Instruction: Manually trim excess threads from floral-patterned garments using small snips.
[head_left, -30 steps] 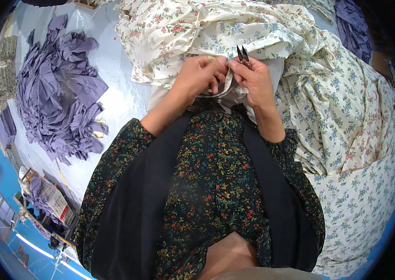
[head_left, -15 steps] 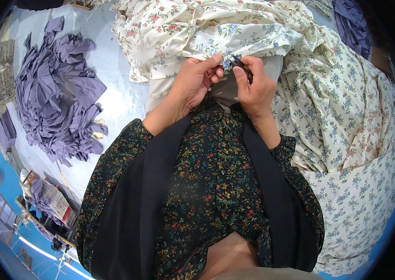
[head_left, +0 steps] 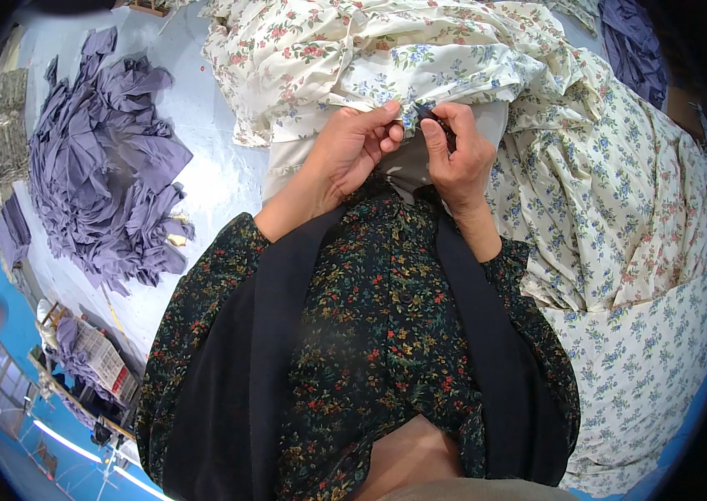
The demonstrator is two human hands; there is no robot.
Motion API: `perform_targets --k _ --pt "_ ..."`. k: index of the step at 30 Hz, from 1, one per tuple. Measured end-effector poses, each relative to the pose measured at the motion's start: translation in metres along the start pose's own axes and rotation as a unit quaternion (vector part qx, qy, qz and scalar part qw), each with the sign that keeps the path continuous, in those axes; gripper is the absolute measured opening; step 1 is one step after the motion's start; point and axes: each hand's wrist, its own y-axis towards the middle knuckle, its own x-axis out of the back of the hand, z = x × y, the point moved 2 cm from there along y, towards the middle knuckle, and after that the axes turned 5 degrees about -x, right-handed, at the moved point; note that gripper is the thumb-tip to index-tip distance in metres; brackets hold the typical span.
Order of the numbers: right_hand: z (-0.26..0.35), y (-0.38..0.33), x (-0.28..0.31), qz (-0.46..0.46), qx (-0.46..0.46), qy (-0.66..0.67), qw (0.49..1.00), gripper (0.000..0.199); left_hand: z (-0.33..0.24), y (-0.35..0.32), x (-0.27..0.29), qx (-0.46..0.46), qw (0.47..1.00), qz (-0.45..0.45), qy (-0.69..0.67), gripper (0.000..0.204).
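The left hand [head_left: 352,149] pinches a fold of blue-flowered fabric [head_left: 420,79]; just beside that grip, the right hand [head_left: 456,154] closes on small dark snips [head_left: 437,125] touching the same fold.

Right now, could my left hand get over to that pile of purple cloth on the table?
Probably yes. The left hand is pinching the flowered fabric, so it would have to let go first. Between it and the purple cloth pile only bare table shows, nothing blocking.

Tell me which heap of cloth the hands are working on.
The cream floral heap: left hand and right hand pinch its edge. The purple heap lies untouched at left.
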Motion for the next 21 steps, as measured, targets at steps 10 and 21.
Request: perform_targets --k 10,21 --pt "-0.0051 0.0026 0.0012 -0.004 -0.031 0.047 0.998 0.017 0.0002 0.0004 -0.0004 0.001 1.0 -0.001 0.008 0.018" --pt "-0.0089 -0.0008 0.0051 0.013 -0.058 0.07 0.996 0.019 0.0003 -0.001 -0.0011 0.008 1.0 0.007 0.015 0.02"
